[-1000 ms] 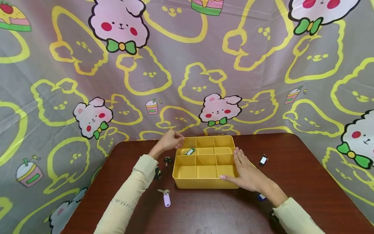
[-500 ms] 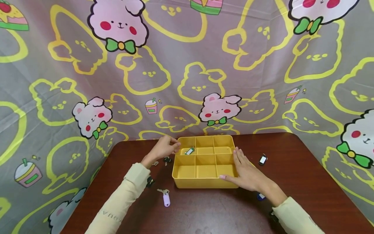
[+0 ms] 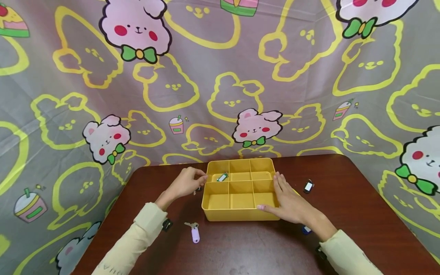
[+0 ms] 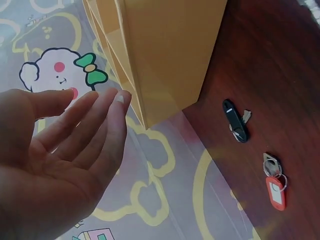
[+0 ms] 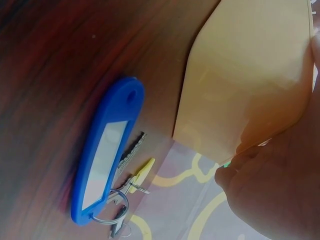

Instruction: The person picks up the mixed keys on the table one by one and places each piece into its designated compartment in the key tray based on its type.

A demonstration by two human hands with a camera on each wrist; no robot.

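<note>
A yellow divided box (image 3: pixel 242 215) stands upright on the table, and a green key tag (image 3: pixel 222 177) lies in its back left compartment. My left hand (image 3: pixel 183 182) is at the outside of the box's left wall. In the left wrist view its fingers (image 4: pixel 107 125) are loosely bent with nothing between them, tips right at the rim. Below them on the table lie a black key tag (image 4: pixel 235 120) and a red key tag (image 4: pixel 276 192), both with keys. My right hand (image 3: pixel 292 202) rests on the right side of the box with straight fingers, thumb over the front corner.
Left of centre lies a lilac key tag (image 3: pixel 195 233) with keys. A black one (image 3: pixel 167 224) is beside the left sleeve, another black tag (image 3: pixel 308 186) lies to the box's right. A blue key tag (image 5: pixel 105 155) and a yellow tag (image 5: pixel 144 175) lie near the right hand.
My left hand has moved left and down, from over the back left corner of the box to outside its left wall. The right hand and the box have stayed in place.
</note>
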